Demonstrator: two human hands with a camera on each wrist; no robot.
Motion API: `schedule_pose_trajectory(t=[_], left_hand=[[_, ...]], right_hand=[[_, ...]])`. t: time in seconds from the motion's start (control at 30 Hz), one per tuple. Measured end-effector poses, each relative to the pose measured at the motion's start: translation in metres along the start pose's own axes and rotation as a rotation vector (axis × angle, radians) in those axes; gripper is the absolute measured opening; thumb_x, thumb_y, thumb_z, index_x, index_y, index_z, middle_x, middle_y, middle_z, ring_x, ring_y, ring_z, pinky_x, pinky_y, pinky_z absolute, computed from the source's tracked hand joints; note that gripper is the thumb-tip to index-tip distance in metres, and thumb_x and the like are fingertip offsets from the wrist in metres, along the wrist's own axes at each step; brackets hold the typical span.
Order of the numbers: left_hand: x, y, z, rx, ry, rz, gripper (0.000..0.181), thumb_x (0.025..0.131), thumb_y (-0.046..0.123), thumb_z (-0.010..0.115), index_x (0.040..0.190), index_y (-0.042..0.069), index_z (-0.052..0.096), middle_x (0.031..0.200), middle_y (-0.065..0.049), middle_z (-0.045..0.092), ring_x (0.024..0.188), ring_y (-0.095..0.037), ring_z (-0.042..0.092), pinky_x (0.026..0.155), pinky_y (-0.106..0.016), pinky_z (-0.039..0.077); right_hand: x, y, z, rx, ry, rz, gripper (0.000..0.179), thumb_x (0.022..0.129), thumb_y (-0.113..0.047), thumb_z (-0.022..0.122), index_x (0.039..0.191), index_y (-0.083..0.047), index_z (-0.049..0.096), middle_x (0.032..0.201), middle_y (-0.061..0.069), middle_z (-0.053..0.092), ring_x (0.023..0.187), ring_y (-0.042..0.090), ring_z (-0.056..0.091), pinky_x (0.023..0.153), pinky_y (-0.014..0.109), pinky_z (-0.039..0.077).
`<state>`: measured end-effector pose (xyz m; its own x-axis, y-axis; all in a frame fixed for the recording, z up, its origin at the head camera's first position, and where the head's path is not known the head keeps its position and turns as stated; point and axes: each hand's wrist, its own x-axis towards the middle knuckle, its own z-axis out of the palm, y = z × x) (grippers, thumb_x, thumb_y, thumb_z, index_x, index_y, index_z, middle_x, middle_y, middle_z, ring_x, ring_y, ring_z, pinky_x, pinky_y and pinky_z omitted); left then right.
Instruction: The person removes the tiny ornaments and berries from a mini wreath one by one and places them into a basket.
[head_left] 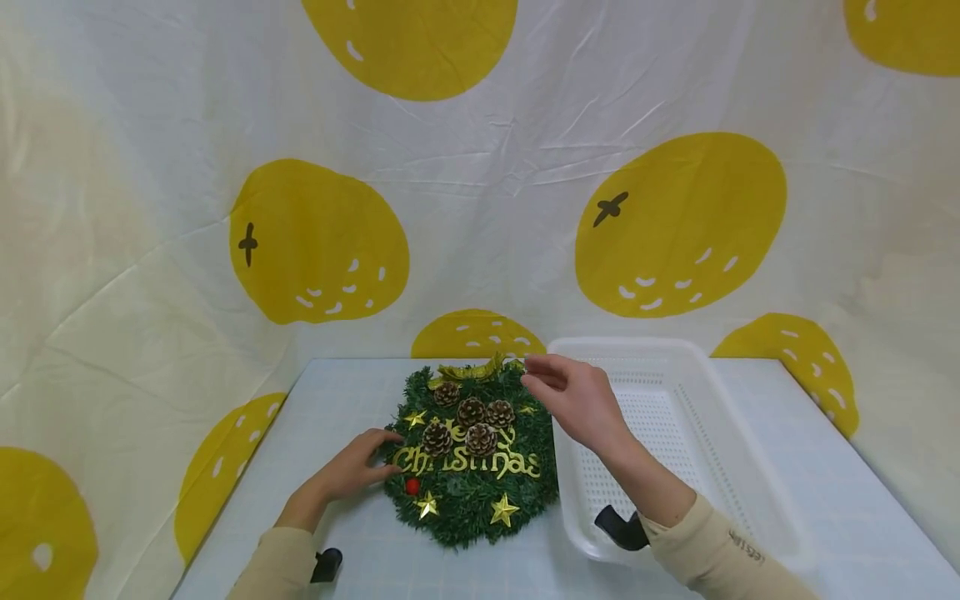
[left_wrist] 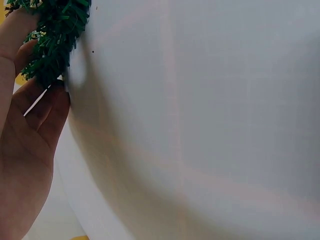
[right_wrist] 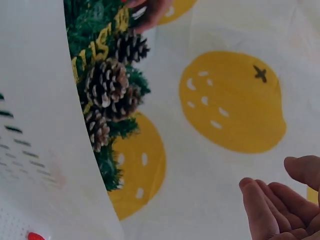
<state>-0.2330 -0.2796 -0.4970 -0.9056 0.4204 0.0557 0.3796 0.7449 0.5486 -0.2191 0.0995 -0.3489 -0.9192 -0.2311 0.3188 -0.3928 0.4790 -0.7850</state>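
A green Christmas wreath (head_left: 465, 517) lies on the table, bearing gold lettering (head_left: 468, 463), several pinecones (head_left: 481, 439), gold stars (head_left: 504, 510) and a red ball (head_left: 412, 486). A gold bow (head_left: 472, 369) is at its far edge. My left hand (head_left: 352, 467) holds the wreath's left edge; in the left wrist view its fingers (left_wrist: 54, 112) curl around the green tinsel. Over the wreath's right side and the basket's left rim hovers my right hand (head_left: 577, 400), fingers loosely bent, with nothing in it. In the right wrist view, the right hand's fingers (right_wrist: 265, 210) are apart from everything.
To the right of the wreath stands a white plastic basket (head_left: 723, 400) with perforated walls. A small red object (right_wrist: 35, 236) shows inside it in the right wrist view. Behind the table (head_left: 352, 550) hangs a white cloth (head_left: 487, 233) printed with yellow fruit.
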Motion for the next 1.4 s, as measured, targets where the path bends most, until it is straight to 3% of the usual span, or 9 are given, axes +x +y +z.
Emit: schedule_pose_trajectory(t=[0.37,0.63,0.77,1.13,1.4], left_hand=[[0.001,-0.002,-0.001,0.009,0.003,0.020,0.052,0.093,0.038,0.068,0.131,0.006,0.055,0.128,-0.012,0.056,0.122,-0.036,0.051,0.100,-0.056,0.041],[0.000,-0.001,-0.004,0.006,-0.001,0.014,0.052,0.093,0.037,0.068,0.131,0.005,0.055,0.128,-0.013,0.055,0.121,-0.037,0.050,0.100,-0.057,0.040],[0.000,0.000,-0.004,0.008,-0.002,0.016,0.051,0.093,0.037,0.068,0.131,0.006,0.055,0.129,-0.013,0.055,0.122,-0.037,0.050,0.100,-0.057,0.040],[0.002,-0.001,-0.002,0.011,0.008,0.026,0.050,0.092,0.036,0.068,0.130,0.005,0.056,0.126,-0.012,0.057,0.120,-0.036,0.052,0.099,-0.056,0.041],[0.001,-0.002,0.000,0.006,0.016,0.039,0.049,0.092,0.036,0.069,0.129,0.005,0.057,0.125,-0.011,0.058,0.119,-0.035,0.053,0.097,-0.056,0.042]], right_hand=[[-0.015,-0.013,0.035,0.123,-0.013,0.065,0.036,0.091,-0.026,0.071,0.126,-0.015,0.066,0.118,0.003,0.069,0.105,0.019,0.067,0.086,0.035,0.055],[-0.026,-0.015,0.060,0.096,-0.074,-0.027,0.037,0.094,-0.028,0.067,0.127,-0.011,0.064,0.121,0.009,0.067,0.107,0.024,0.066,0.086,0.040,0.055],[-0.032,-0.015,0.072,0.102,-0.100,-0.057,0.036,0.096,-0.026,0.066,0.128,-0.011,0.063,0.121,0.007,0.067,0.107,0.022,0.066,0.086,0.035,0.055],[-0.039,-0.012,0.104,0.113,-0.167,-0.006,0.043,0.093,-0.033,0.067,0.131,-0.012,0.062,0.125,0.004,0.065,0.109,0.022,0.066,0.085,0.034,0.056],[-0.043,-0.008,0.114,0.125,-0.178,0.006,0.043,0.093,-0.032,0.068,0.130,-0.010,0.063,0.124,0.005,0.066,0.108,0.025,0.066,0.084,0.032,0.056]])
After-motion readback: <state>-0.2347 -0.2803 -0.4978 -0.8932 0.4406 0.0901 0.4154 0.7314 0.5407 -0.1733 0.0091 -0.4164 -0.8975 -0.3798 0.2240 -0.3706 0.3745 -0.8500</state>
